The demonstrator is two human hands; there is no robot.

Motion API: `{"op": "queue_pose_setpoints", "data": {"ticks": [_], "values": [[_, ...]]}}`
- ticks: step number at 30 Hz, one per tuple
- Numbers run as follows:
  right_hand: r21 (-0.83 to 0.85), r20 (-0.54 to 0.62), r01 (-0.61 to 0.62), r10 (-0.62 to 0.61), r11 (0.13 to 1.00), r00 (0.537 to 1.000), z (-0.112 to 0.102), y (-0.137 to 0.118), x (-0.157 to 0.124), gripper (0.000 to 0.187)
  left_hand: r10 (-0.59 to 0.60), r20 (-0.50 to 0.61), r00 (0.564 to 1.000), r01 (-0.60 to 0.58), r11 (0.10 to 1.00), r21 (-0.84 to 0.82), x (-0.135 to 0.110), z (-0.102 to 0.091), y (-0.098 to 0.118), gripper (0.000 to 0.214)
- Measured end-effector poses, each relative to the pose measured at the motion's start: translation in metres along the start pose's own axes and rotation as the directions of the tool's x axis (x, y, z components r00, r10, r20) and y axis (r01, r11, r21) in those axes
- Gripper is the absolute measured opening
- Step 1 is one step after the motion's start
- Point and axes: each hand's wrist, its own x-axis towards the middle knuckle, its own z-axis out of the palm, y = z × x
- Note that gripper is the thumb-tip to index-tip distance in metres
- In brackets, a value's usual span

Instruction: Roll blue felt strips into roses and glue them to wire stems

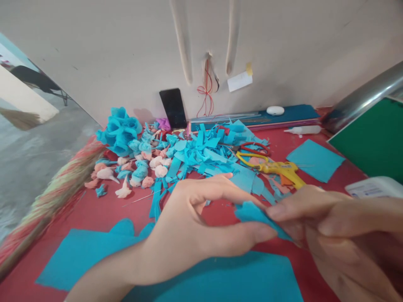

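Note:
Both my hands meet low in the middle of the head view over a red mat [119, 209]. My left hand [195, 222] pinches a small blue felt piece [252, 213] between thumb and forefinger. My right hand [333, 235] grips the same piece from the right, fingers pressed together on its edge. Under my forearms lie large blue felt sheets [94, 251].
A heap of blue felt strips [204, 153] and small rolled blue, white and pink flowers [141, 165] lies behind. Red and yellow scissors [252, 152], a yellow glue gun [283, 170], a blue square [315, 160], a phone [173, 108] against the wall, a green board [374, 140].

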Motion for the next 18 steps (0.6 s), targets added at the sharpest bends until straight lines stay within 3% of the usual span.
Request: {"op": "queue_pose_setpoints", "data": {"ticks": [6, 10, 12, 15, 18], "values": [[-0.012, 0.092, 0.074, -0.073, 0.997, 0.993, -0.008, 0.012, -0.005, 0.017, -0.02, -0.017, 1.0, 0.02, 1.0, -0.011, 0.002, 0.0, 0.0, 0.013], [-0.175, -0.166, 0.075, -0.105, 0.982, 0.981, 0.006, 0.008, -0.004, 0.006, -0.022, -0.004, 1.0, 0.022, 1.0, -0.003, 0.002, 0.001, 0.0, 0.01], [-0.18, -0.253, 0.024, -0.07, 0.983, 0.965, 0.014, 0.003, -0.003, 0.007, -0.026, -0.01, 1.0, 0.025, 1.0, -0.011, 0.002, 0.001, 0.0, 0.01], [-0.068, -0.271, -0.087, 0.066, 0.994, 0.96, 0.018, -0.004, -0.003, 0.011, -0.02, -0.029, 0.999, 0.019, 1.0, -0.022, 0.001, 0.001, 0.0, 0.012], [-0.015, -0.177, -0.092, 0.088, 0.996, 0.98, 0.008, -0.004, -0.001, 0.016, -0.049, -0.052, 0.997, 0.048, 0.999, -0.019, 0.002, 0.002, 0.0, 0.012]]}}
